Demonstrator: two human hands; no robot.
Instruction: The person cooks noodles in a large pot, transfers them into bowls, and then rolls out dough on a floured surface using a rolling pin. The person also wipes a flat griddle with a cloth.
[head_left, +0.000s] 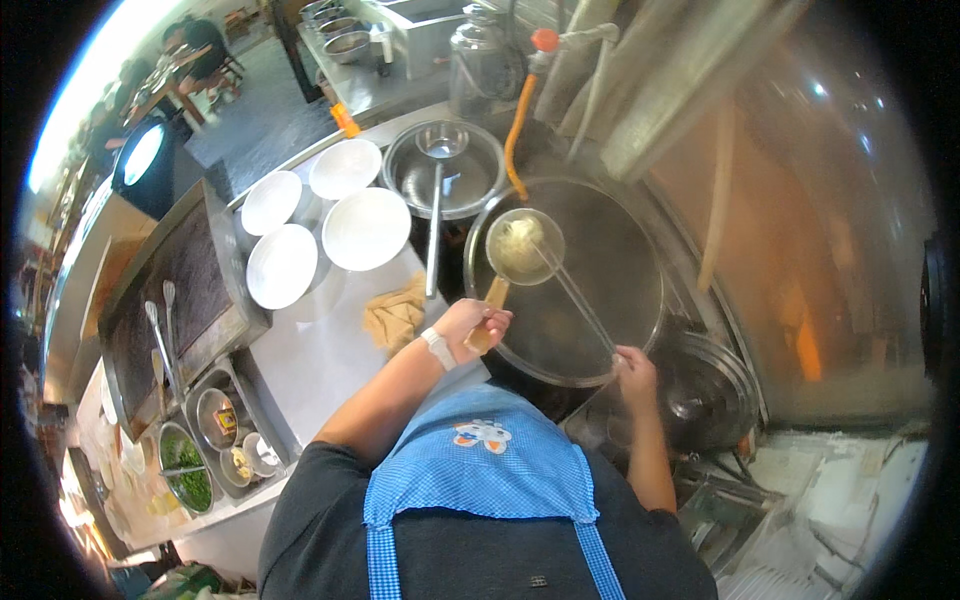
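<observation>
My left hand (474, 326) is closed on the wooden handle of a round strainer (525, 262), which is over the near left part of a large round metal pot (663, 300). Pale noodle-like food (521, 231) lies in the strainer. In my right hand (634, 373), above the pot's near right rim, are the ends of a pair of long thin chopsticks (581, 300). Their far tips reach into the strainer at the food. Whether the strainer touches the liquid in the pot, I cannot tell.
Several white bowls (366, 229) stand left of the pot, near a crumpled tan cloth (396, 313). A metal ladle (435, 217) rests across a metal basin (390, 176). An orange hose (517, 135) hangs to the pot's far edge. Chopped greens (186, 472) fill a container at lower left. People sit far off.
</observation>
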